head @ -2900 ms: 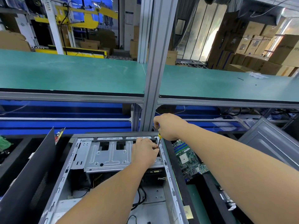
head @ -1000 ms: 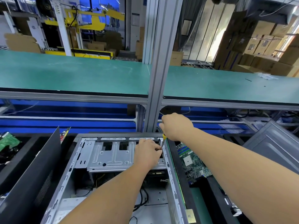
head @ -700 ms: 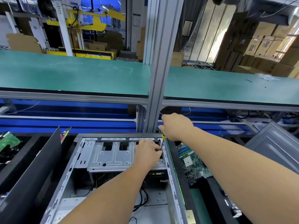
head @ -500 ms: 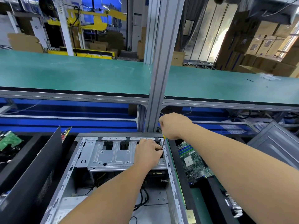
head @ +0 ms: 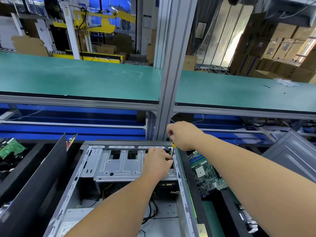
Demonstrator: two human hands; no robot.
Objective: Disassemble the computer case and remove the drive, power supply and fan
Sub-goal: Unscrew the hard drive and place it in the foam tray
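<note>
An open grey computer case [head: 82, 170] lies in front of me, with a silver drive cage [head: 119, 166] across its far end and black cables [head: 152, 211] below. My right hand [head: 184, 135] grips a screwdriver [head: 173, 147] with a yellow and black handle, held upright at the cage's far right corner. My left hand [head: 157, 163] rests on the cage, its fingertips pinching the screwdriver shaft near the tip. The tip and the screw are hidden by my fingers.
A black side panel [head: 34, 185] leans left of the case. A green motherboard [head: 206, 173] lies in a black tray to the right, a grey panel [head: 290, 156] beyond it. A green circuit board [head: 10, 149] sits far left. A green shelf [head: 85, 81] and aluminium post [head: 172, 74] stand ahead.
Both hands stay at the cage's far right corner with the screwdriver; my right hand has shifted only slightly on the handle. The view has drifted a little.
</note>
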